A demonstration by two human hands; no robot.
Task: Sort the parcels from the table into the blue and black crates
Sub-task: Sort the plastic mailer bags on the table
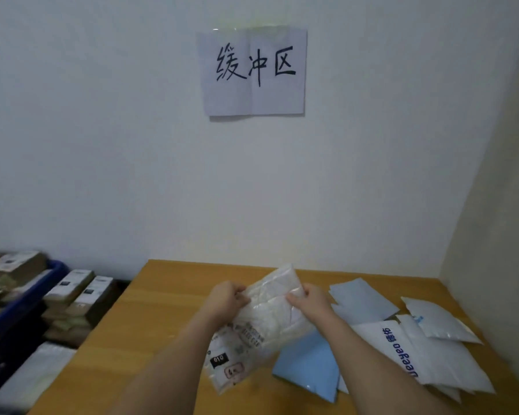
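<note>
Above the middle of the table (168,298), I hold a clear plastic parcel (267,319) with both hands: my left hand (228,299) pinches its left edge, my right hand (310,304) grips its right edge (label end hanging nearest me). Blue and white parcels (369,336) lie by the right edge. The blue crate (27,298) sits left of the table.

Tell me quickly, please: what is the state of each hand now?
Left hand: closed, gripping the clear plastic parcel at its left edge.
Right hand: closed, gripping the same parcel at its right edge.
</note>
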